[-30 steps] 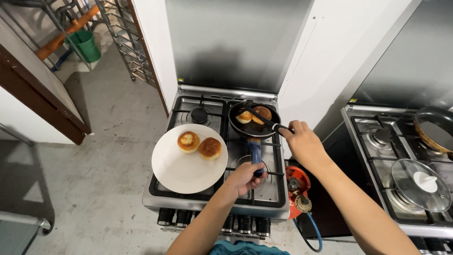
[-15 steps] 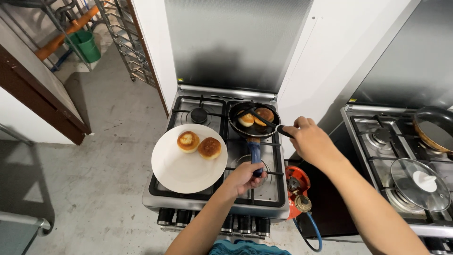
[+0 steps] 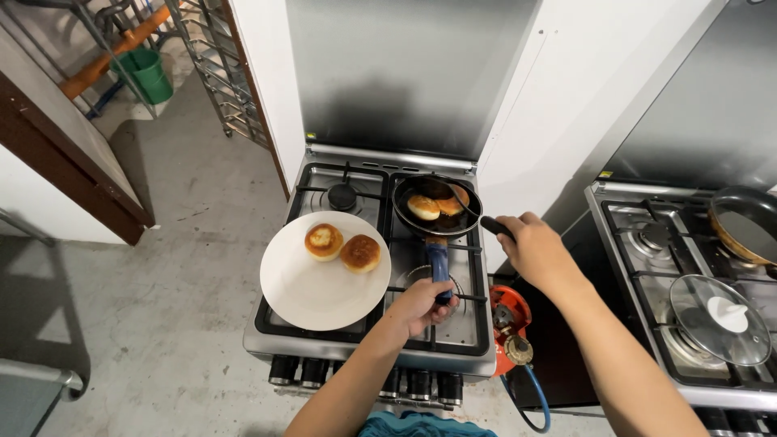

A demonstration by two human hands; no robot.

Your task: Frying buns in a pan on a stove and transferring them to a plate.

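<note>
frying pan (image 3: 437, 206): small, round, black, set on the rear right burner of a gas stove (image 3: 465, 340). two golden-brown fried patties are held inside, one paler (image 3: 423, 207) and one darker (image 3: 453, 204), lying just beside each other. two handles are seen: a dark one running out to the right and a blue one (image 3: 438, 267) running toward the person.

right hand (image 3: 534, 249): its grip is closed around the dark handle, just right of the pan's rim.

left hand (image 3: 421, 303): its grip is closed around the near end of the blue handle, below the pan; whether this belongs to the pan or to a utensil under it cannot be told.

white plate (image 3: 324, 283): round, resting over the left burners, just left of the left grip. two browned patties (image 3: 341, 247) are carried on its far part, touching.

red gas regulator (image 3: 510, 311) with blue hose: below the right grip, beside the stove.

second stove (image 3: 639, 235): well right of the right grip, bearing a glass lid (image 3: 719, 320) and another pan (image 3: 749, 226).
</note>
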